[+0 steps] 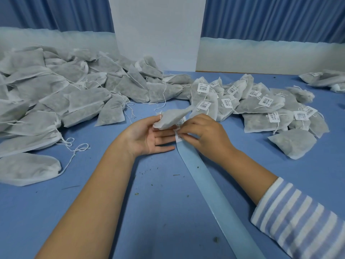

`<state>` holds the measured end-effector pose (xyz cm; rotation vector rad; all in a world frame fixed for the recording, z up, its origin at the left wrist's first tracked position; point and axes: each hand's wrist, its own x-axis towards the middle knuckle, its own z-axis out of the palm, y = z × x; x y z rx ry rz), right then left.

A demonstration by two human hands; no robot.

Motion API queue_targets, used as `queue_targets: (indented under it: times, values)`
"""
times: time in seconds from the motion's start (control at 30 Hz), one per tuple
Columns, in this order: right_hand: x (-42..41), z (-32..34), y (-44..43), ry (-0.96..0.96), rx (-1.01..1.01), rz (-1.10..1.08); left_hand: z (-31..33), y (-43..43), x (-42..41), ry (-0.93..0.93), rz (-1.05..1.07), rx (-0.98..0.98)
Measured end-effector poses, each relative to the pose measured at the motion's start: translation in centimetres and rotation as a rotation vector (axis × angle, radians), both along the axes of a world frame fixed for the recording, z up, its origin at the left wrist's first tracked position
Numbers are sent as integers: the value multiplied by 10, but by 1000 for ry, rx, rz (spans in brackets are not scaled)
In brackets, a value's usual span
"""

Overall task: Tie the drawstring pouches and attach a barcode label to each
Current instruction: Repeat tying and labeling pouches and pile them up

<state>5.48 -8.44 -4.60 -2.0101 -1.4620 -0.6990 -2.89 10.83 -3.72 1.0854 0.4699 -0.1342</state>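
Pouch (171, 117) is held just above the blue table (130, 221), centre stage, between the unlabelled heap (56, 90) on the left and the labelled pile (261, 111) on the right. Risk now: the barcode label (178, 136) may be torn or creased if it is peeled too sharply off the backing strip (214, 195), or stuck to itself before it reaches the pouch. The pouch could also be dropped, since it looks only lightly clamped. Left hand (147, 135) is turned palm up, thumb pressed onto the pouch's near end, fingers laid straight beneath. Right hand (203, 133) is arched over the strip's far end, fingertips pinched on the label.
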Motion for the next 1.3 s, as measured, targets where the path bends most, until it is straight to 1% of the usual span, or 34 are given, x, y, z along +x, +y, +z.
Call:
queue_targets:
  times: [0.07, 0.3, 0.4, 0.5, 0.6, 0.7, 0.77, 0.8, 0.87, 0.93, 1.0, 1.07, 1.17, 1.3]
  values:
    - [0, 0, 0, -14, -5, 5, 2, -1, -2, 9, 8, 9]
    - [0, 2, -1, 95, 11, 93, 4, 1, -2, 34, 83, 42]
    - [-1, 1, -1, 191, 91, 137, 4, 3, -2, 31, 125, 29]
    - [1, 0, -1, 268, 229, 93, 4, 6, -4, 30, 147, 50]
    - [6, 1, 1, 385, 321, -35, 8, 7, -6, 12, 171, 200]
    - [7, 4, 2, 567, 322, -97, 15, 5, -7, -64, 249, 412]
    - [4, 6, 2, 642, 329, -89, 20, 4, -10, -133, 243, 562]
    - [3, 8, 3, 690, 340, -68, 22, 3, -11, -162, 206, 617]
    - [-2, 13, 4, 840, 352, 30, 25, -1, -15, -190, 94, 666]
    - [-6, 17, 5, 984, 346, 169, 25, -8, -16, -203, -14, 675]
    - [-8, 17, 6, 1082, 347, 241, 23, -17, -15, -214, -80, 685]
    - [-7, 16, 7, 1148, 389, 236, 21, -21, -13, -223, -89, 662]
    - [-5, 14, 8, 1234, 492, 223, 18, -23, -12, -216, -85, 576]
    - [-2, 12, 9, 1273, 531, 209, 17, -23, -12, -190, -68, 462]
